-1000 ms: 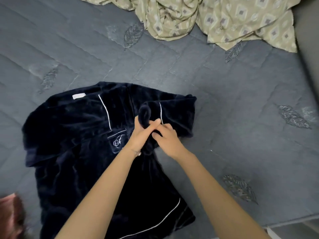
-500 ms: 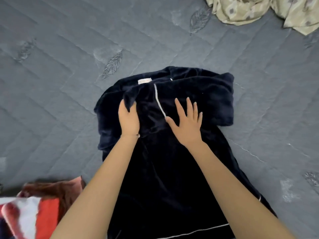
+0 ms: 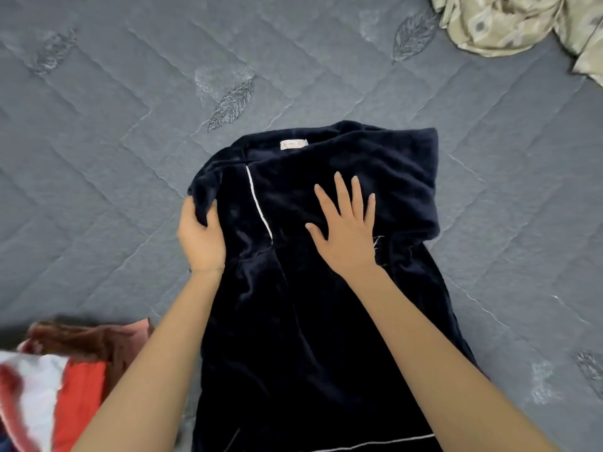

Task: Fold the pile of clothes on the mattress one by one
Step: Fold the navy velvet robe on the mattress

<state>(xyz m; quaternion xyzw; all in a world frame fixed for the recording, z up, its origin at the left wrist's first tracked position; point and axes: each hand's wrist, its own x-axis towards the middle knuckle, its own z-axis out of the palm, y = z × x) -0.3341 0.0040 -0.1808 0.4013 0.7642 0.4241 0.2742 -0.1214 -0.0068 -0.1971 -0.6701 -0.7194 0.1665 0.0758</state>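
Reaches in from 6 o'clock with two bare forearms, over a dark navy garment [image 3: 310, 321] spread lengthwise on the grey quilted mattress [image 3: 98, 158]. Nearest, at 6 o'clock, a thin white hem line [image 3: 391, 441] across the garment's lower edge. At 8 o'clock, just beside the left forearm, a blurred heap of clothes [image 3: 65, 380] in red, white and brown, lying on the mattress and touching the garment's edge or nearly so; cannot tell which.

Farther up, slightly toward 9 o'clock of centre, grips the garment's side edge with the left hand [image 3: 200, 238]: thumb and curled fingers clamped on a bunched fold of the dark fabric. Just toward 3 o'clock of centre, presses the right hand [image 3: 347, 236] palm down on the garment's upper part, fingers [image 3: 339, 194] straight and spread apart, thumb out toward 9 o'clock. Between the two hands, a strip of white piping [image 3: 259, 203] slanting from 11 toward 5 o'clock.

Beyond the fingertips, toward 12 o'clock, a thick fold of the fabric laid across the top, and a small pale label [image 3: 293, 144] at the neckline. Farther still, bare mattress with a stitched leaf motif [image 3: 233, 102] at 11 o'clock. Farthest, at 1 o'clock, a crumpled beige patterned cloth [image 3: 505, 24], well apart from the garment.
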